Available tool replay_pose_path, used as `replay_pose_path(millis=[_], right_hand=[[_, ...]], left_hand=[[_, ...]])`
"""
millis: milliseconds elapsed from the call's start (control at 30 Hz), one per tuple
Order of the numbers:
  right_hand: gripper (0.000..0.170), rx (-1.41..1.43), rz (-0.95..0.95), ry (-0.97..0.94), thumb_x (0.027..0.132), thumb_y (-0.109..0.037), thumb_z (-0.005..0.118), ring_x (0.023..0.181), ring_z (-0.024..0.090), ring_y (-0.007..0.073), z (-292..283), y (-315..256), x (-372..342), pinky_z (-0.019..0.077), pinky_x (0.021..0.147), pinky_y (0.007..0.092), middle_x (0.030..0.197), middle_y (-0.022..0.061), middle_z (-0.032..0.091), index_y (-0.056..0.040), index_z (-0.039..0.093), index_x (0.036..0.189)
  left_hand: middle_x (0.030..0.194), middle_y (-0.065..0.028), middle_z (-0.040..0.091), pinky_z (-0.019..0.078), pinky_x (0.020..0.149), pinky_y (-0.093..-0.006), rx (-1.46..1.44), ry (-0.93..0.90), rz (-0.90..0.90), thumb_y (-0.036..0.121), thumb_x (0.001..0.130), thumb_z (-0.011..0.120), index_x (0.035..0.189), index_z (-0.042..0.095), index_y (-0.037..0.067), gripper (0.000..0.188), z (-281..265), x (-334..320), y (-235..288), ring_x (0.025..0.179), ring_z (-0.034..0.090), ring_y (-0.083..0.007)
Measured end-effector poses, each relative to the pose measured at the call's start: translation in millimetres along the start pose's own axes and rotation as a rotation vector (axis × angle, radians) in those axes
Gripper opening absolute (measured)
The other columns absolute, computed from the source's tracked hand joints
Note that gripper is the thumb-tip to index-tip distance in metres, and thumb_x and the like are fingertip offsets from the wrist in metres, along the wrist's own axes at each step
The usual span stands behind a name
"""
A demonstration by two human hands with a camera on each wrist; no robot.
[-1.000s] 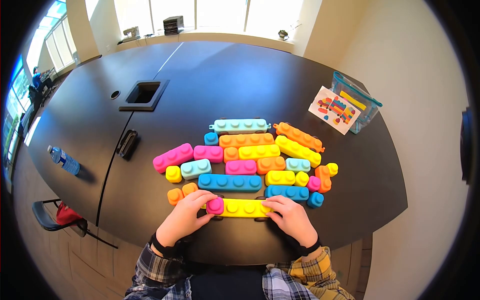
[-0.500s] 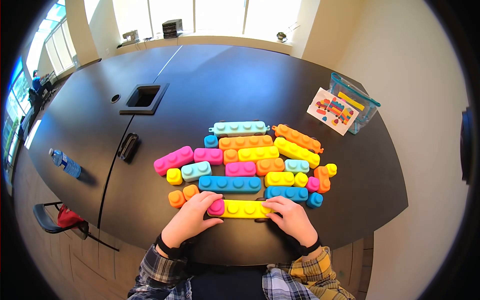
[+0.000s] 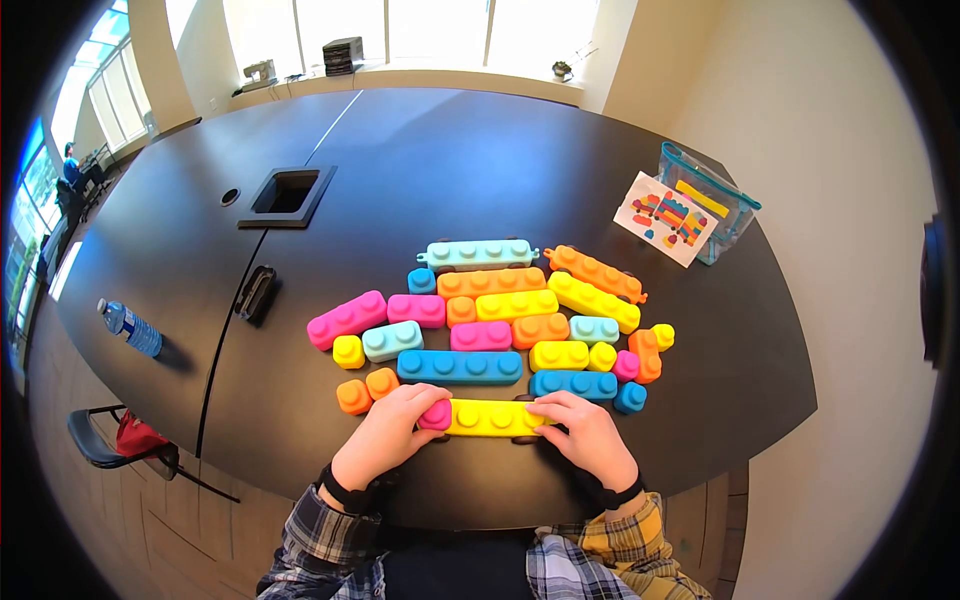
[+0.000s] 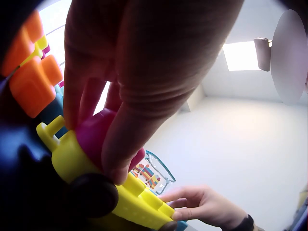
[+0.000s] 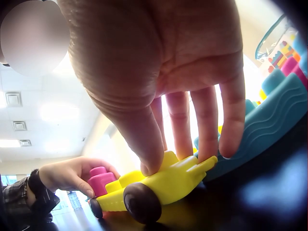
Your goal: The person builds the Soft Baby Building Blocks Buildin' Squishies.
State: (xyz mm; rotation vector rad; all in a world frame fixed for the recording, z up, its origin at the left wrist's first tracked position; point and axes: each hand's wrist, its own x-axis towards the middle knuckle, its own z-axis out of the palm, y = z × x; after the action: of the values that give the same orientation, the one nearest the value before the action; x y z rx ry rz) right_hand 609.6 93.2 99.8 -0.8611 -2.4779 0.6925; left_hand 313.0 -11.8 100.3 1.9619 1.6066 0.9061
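A yellow wheeled block base (image 3: 490, 418) with dark wheels lies at the table's near side, in front of me. On its left end sits a small pink block (image 3: 434, 415). My left hand (image 3: 385, 435) pinches that pink block, the thumb (image 4: 118, 161) on its near side and the fingers on its far side. At the other end, my right hand (image 3: 588, 435) grips the yellow base between thumb and fingers. The right wrist view shows the base's wheel (image 5: 142, 203) and pronged end close by. Just beyond the hands lies a long blue block (image 3: 460, 368).
Several loose blocks in pink, orange, yellow and blue spread beyond my hands. Behind them stand a light blue wheeled base (image 3: 482, 254) and an orange one (image 3: 597, 275). A picture card (image 3: 667, 220) leans on a clear bag (image 3: 735, 225). A water bottle (image 3: 130, 327) stands left.
My left hand has shifted slightly right, its thumb now farther along the pink block's near side. My right hand stays at the base's right end, and the other blocks lie as before.
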Motion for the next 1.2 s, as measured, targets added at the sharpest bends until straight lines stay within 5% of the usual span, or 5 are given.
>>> replay_pose_path(millis=[233, 400, 800, 1100, 1200], right_hand=[[0.030, -0.035, 0.008, 0.000, 0.087, -0.008, 0.077, 0.101, 0.072, 0.0300, -2.7, -5.5, 0.2, 0.0595, 0.084, 0.0385, 0.115, 0.0054, 0.073, -0.0098, 0.075, 0.117], [0.029, -0.070, -0.012, -0.009, 0.087, -0.008, 0.077, 0.099, 0.072, 0.0297, -2.8, -3.8, -1.2, 0.0598, 0.082, 0.0389, 0.115, 0.0053, 0.073, -0.0091, 0.075, 0.116], [0.030, -0.088, -0.038, -0.012, 0.088, -0.007, 0.075, 0.099, 0.072, 0.0308, -5.4, -3.1, -0.8, 0.0598, 0.084, 0.0397, 0.117, 0.0071, 0.073, -0.0089, 0.075, 0.117], [0.035, -0.102, -0.023, -0.045, 0.087, -0.009, 0.077, 0.105, 0.071, 0.0326, -6.2, -1.2, -1.4, 0.0589, 0.090, 0.0413, 0.122, 0.0093, 0.072, -0.0088, 0.074, 0.122], [0.050, -0.047, -0.034, 0.008, 0.085, -0.010, 0.083, 0.117, 0.069, 0.0336, -12.9, -5.7, 3.2, 0.0569, 0.100, 0.0404, 0.131, 0.0115, 0.070, -0.0082, 0.070, 0.133]], left_hand=[[0.120, -0.0137, 0.071, 0.0545, 0.099, -0.0408, -0.038, 0.039, -0.004, 0.009, 0.082, 0.087, 0.128, 0.066, 0.005, 0.051, -5.7, -0.9, 1.7, 0.112, 0.068, -0.0339], [0.119, -0.0172, 0.071, 0.0515, 0.101, -0.0453, 0.199, 0.488, -0.127, 0.007, 0.087, 0.080, 0.121, 0.069, 0.002, 0.036, -45.9, 7.1, -35.2, 0.115, 0.064, -0.0388], [0.113, -0.0167, 0.071, 0.0554, 0.095, -0.0453, 0.420, 0.327, -0.370, 0.005, 0.078, 0.084, 0.128, 0.067, 0.005, 0.053, -83.3, 1.3, -139.8, 0.108, 0.068, -0.0386], [0.110, -0.0162, 0.071, 0.0569, 0.087, -0.0420, 0.383, 0.547, -0.377, -0.001, 0.078, 0.083, 0.122, 0.069, 0.002, 0.047, -98.4, 1.2, -82.3, 0.100, 0.070, -0.0371], [0.116, -0.0167, 0.071, 0.0591, 0.091, -0.0413, 0.122, 0.518, -0.189, -0.007, 0.078, 0.081, 0.127, 0.067, 0.001, 0.052, -96.6, 8.3, -37.9, 0.107, 0.070, -0.0366]])
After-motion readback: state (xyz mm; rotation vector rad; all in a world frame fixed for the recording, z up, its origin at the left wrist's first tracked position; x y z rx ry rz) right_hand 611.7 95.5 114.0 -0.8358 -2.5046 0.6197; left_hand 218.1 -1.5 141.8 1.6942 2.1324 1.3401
